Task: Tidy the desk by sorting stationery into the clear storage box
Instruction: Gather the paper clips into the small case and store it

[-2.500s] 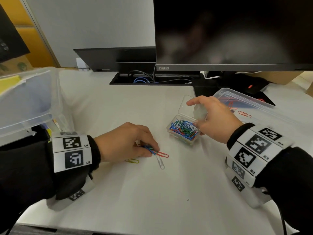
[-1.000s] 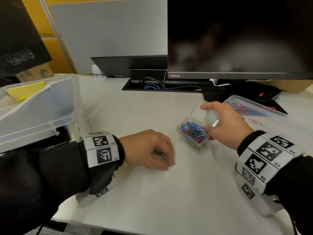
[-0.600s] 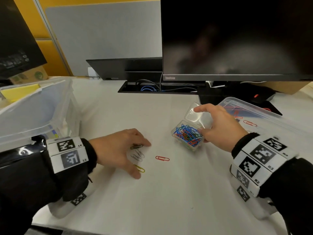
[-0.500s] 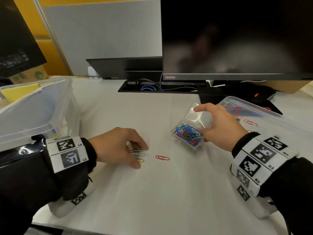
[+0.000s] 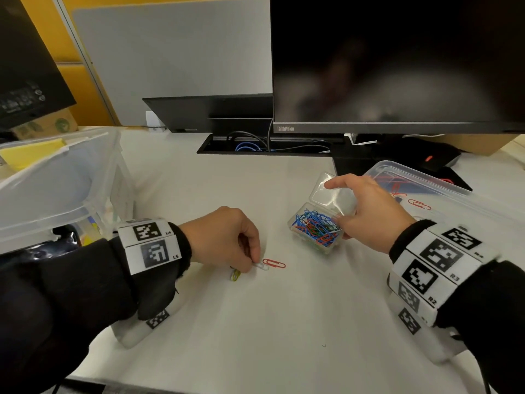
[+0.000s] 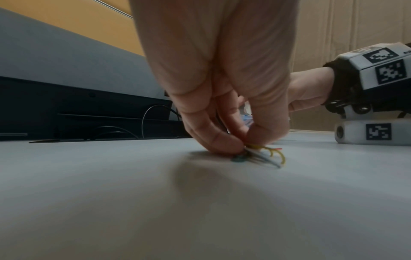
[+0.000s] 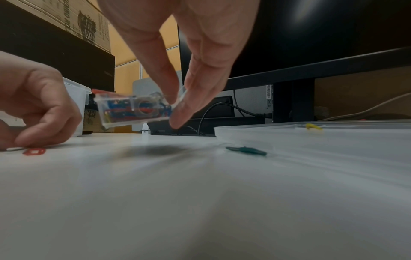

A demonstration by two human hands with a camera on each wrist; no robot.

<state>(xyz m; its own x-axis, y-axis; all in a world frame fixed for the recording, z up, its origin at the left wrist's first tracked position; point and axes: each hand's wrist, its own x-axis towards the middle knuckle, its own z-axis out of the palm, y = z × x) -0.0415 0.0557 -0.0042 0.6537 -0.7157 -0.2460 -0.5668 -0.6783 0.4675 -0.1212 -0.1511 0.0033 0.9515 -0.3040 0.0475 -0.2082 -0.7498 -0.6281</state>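
Observation:
My left hand (image 5: 251,264) pinches a small bunch of coloured paper clips (image 6: 266,153) against the white desk; a yellow clip (image 5: 235,275) sticks out under the fingers. A loose red paper clip (image 5: 274,263) lies just right of the fingertips. My right hand (image 5: 338,203) grips a small clear clip case (image 5: 315,228) full of coloured clips, with its hinged lid (image 5: 332,191) open. In the right wrist view the case (image 7: 129,110) hangs tilted a little above the desk. The large clear storage box (image 5: 56,177) stands at the left edge.
A flat clear lid (image 5: 454,200) lies at the right with red clips (image 5: 419,204) on it; a green clip (image 7: 246,151) lies by its edge. A monitor (image 5: 397,61) and its stand (image 5: 369,163) rise behind, beside a cable slot (image 5: 255,146).
My left hand spread flat over the loose clips, then raked them together and now pinches them. The red clip stays on the desk. My right hand keeps holding the open case.

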